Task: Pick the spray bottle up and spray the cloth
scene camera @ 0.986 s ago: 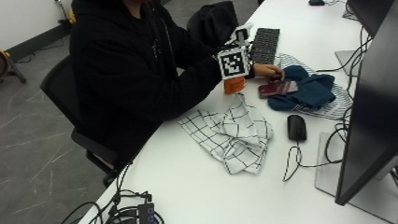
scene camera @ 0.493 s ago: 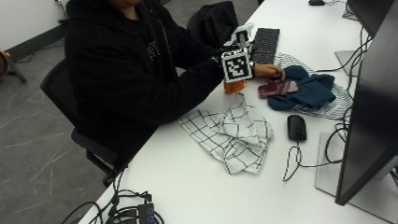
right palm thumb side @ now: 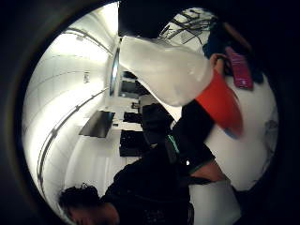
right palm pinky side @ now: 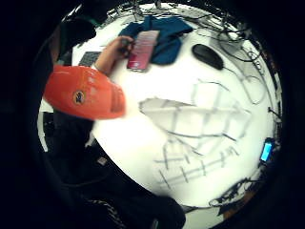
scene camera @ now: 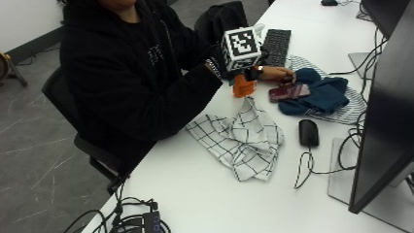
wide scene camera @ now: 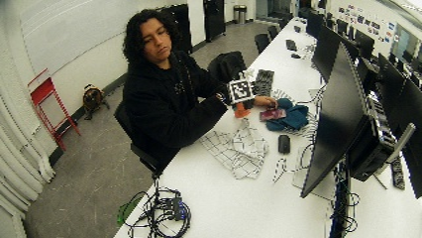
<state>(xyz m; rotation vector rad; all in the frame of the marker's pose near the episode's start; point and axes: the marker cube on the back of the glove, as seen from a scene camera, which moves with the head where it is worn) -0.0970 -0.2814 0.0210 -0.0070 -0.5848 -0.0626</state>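
Note:
The spray bottle (scene camera: 244, 87) has an orange lower body and a pale upper part. My gloved right hand (scene camera: 220, 65) grips it upright by the table's near edge, just past the top corner of the cloth. The cloth (scene camera: 239, 138) is white with a dark check and lies crumpled on the white table (scene camera: 194, 194). The right little finger side palm view has the bottle's orange body (right palm pinky side: 86, 93) close by, with the cloth (right palm pinky side: 200, 129) spread below it. The right thumb side palm view is largely filled by the bottle's pale part (right palm thumb side: 164, 70). The nozzle is hidden.
The person's bare hand (scene camera: 277, 73) touches a maroon phone (scene camera: 289, 91) lying on a blue cloth (scene camera: 320, 97). A black mouse (scene camera: 308, 132) sits right of the checked cloth, a keyboard (scene camera: 277, 46) lies beyond it, and a monitor (scene camera: 382, 121) with cables stands at the right.
My gloved hand has risen a little on the bottle, so more of the orange body shows. The cloth and the bare hand have stayed put.

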